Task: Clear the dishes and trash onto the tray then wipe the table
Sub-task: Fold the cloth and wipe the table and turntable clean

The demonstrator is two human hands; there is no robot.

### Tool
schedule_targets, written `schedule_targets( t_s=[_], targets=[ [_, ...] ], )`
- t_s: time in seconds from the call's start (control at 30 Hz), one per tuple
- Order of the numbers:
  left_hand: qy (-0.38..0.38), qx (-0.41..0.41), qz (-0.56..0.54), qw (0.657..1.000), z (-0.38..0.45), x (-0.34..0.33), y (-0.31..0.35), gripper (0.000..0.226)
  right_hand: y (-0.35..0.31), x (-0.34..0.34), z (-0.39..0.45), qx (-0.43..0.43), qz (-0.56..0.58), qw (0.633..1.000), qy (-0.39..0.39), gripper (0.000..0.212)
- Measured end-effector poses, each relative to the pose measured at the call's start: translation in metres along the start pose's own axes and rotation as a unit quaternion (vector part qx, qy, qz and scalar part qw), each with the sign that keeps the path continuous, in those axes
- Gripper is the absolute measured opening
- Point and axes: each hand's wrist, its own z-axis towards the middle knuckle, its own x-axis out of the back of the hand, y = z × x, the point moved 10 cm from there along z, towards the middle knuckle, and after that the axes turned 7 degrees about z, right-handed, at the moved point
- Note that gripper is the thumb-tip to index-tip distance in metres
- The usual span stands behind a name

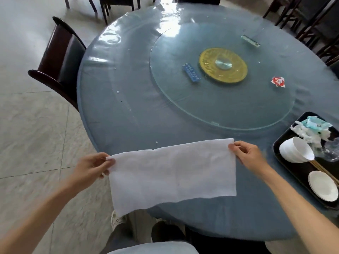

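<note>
Head-worn camera looks forward and down, close over the round table point(128, 110).

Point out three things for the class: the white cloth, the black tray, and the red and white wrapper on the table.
white cloth point(172, 173): head view, middle of the spread fabric.
black tray point(300, 173): head view, bare black floor between the dishes.
red and white wrapper point(278, 81): head view, its red centre.

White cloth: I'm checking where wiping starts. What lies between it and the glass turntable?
In the head view, only bare blue table cover with small white crumbs lies between the white cloth and the glass turntable.
</note>
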Motion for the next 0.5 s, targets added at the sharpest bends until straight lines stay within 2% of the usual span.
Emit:
schedule_targets(
  t_s=[0.13,0.23,0.3,0.33,0.4,0.43,0.5],
  targets=[
    [0.036,0.093,0.017,0.995,0.025,-0.038,-0.051,0.019,0.035,-0.042,0.064,-0.041,-0.091,0.995,-0.025,0.013],
    [0.120,0.170,0.047,0.977,0.041,-0.048,-0.073,0.015,0.061,-0.076,0.097,-0.091,-0.114,0.989,-0.012,0.024],
    [0.190,0.205,0.135,0.951,0.038,-0.053,-0.071,0.037,0.063,-0.097,0.100,-0.072,-0.175,0.982,0.010,0.034],
    [0.209,0.179,0.168,0.947,0.033,-0.064,-0.059,0.047,0.060,-0.110,0.094,-0.043,-0.214,0.976,0.014,0.040],
    [0.211,0.037,0.238,0.947,0.024,-0.106,-0.019,0.057,0.049,-0.143,0.071,0.076,-0.310,0.948,0.001,0.056],
    [0.192,-0.030,0.278,0.941,0.019,-0.135,0.000,0.060,0.044,-0.161,0.055,0.148,-0.355,0.923,-0.009,0.066],
    [0.133,-0.090,0.323,0.933,0.012,-0.191,0.016,0.070,0.046,-0.193,0.026,0.236,-0.385,0.891,-0.053,0.076]
  ],
)
